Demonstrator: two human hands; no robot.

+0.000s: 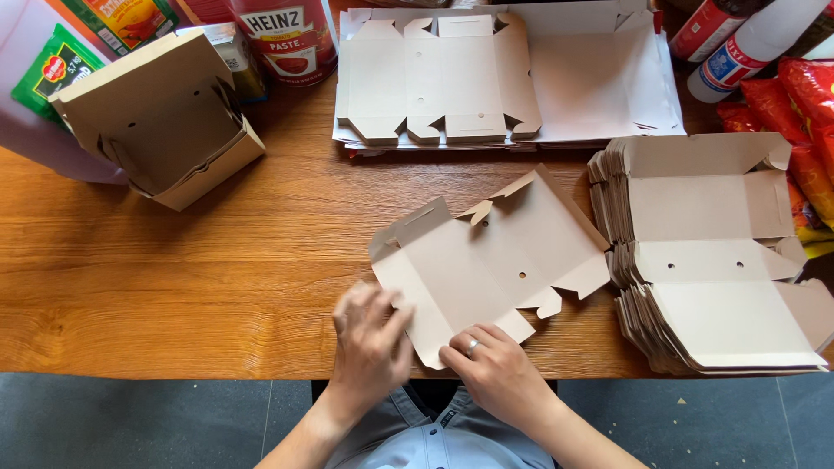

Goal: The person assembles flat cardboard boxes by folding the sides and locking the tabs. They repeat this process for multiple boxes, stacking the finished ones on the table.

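A flat, unfolded cardboard box blank [495, 260] lies on the wooden surface [174, 287], near its front edge; the left hand [372, 343], blurred, is at the blank's 7 o'clock corner, fingers bent loosely, and I cannot tell if they grip the flap; the right hand [491, 369], with a ring, presses its spread fingers on the blank's lower edge; a stack of blanks [712, 260] sits at 3 o'clock, a folded open box [161, 117] at 10 o'clock, another flat pile [504, 74] at 12 o'clock.
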